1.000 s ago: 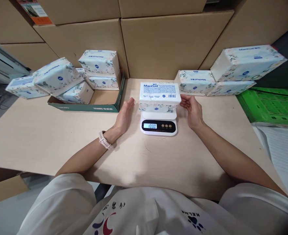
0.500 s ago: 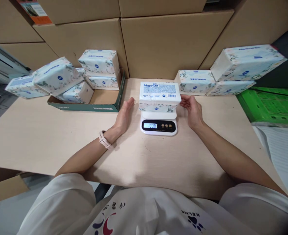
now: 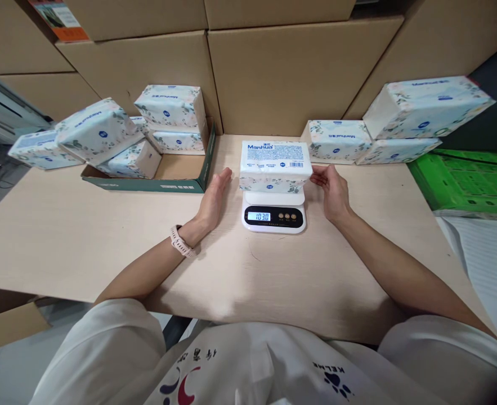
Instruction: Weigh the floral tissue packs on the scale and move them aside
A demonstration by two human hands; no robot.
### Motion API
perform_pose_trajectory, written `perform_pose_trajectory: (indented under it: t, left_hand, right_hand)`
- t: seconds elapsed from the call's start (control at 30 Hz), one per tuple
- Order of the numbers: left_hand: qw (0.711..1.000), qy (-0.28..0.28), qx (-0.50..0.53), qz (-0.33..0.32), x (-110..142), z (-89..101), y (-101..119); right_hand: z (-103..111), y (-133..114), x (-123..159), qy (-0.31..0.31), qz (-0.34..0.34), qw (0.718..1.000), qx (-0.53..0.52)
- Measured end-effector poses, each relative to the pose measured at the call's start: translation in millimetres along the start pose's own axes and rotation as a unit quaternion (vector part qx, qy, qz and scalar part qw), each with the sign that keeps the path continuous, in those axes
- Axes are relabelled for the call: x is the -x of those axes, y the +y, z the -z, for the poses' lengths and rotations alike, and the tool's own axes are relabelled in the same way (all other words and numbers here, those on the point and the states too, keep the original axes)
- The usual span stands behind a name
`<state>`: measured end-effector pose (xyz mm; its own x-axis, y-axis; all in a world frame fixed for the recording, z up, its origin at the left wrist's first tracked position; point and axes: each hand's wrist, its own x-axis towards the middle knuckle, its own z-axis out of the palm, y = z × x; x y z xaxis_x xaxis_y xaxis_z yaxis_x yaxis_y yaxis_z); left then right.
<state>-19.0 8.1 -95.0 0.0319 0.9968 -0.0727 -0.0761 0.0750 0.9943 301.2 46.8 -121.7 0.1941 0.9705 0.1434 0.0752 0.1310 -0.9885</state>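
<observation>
Unmoved since a second ago: left hand, right hand, Manhua pack on the scale between them.
Left open, fingers straight, holding nothing, apart from pack. Right loosely open, fingers slightly curled at pack's side; can't tell contact. Lit display between the hands, nearer the body. Green-sided tray just left of left hand.
</observation>
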Motion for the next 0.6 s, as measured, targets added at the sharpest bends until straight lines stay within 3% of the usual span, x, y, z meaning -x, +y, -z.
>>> perform_pose_trajectory:
  t: [0.6]
  left_hand:
    - [0.999,0.015,0.035,-0.017,-4.8,4.6,-9.0]
  right_hand:
    - [2.0,5.0,-1.8,-0.019,0.014,1.000,0.002]
